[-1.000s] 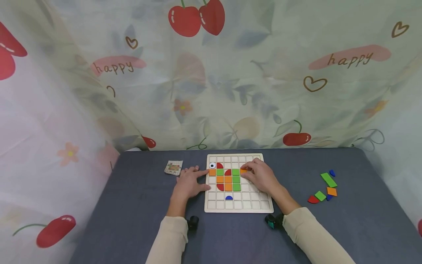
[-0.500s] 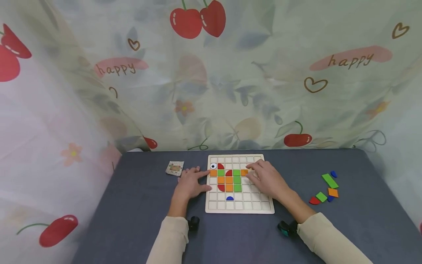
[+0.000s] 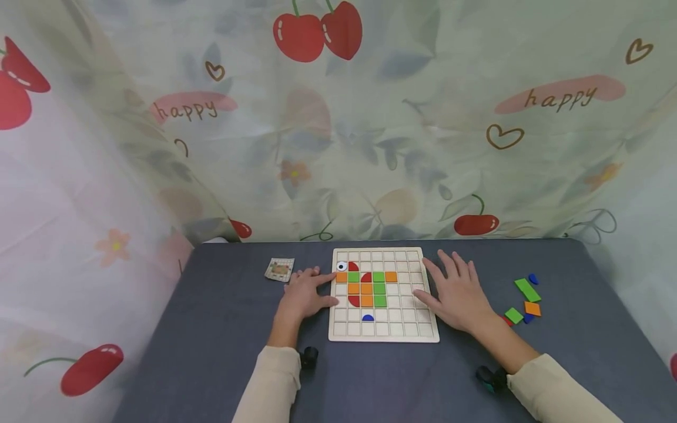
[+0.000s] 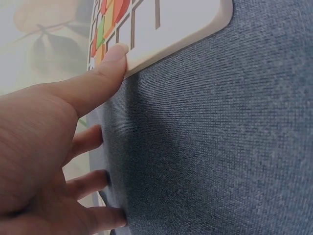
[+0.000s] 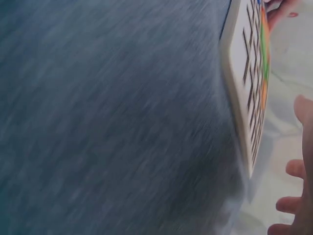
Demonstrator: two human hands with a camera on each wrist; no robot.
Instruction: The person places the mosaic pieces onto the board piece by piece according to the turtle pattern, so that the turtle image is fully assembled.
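A cream grid board (image 3: 404,329) lies mid-table, with orange, green and red tiles, a white eye tile (image 3: 342,266) and a blue half-round piece (image 3: 368,318) in its cells. An orange tile (image 3: 391,277) sits at the right end of the coloured row. My left hand (image 3: 302,296) rests at the board's left edge; in the left wrist view its thumb (image 4: 115,56) touches the rim, the other fingers on the cloth. My right hand (image 3: 459,294), fingers spread and holding nothing, is over the board's right edge. The right wrist view is blurred.
Several loose pieces lie at the right: a long green one (image 3: 527,289), an orange one (image 3: 532,308), a green square (image 3: 514,316), blue bits and a red piece partly behind the right wrist. A small picture card (image 3: 279,269) lies left of the board.
My right hand has let go of the orange tile, which stays on the board, and has moved right with its fingers spreading. My left hand has stayed at the board's edge.
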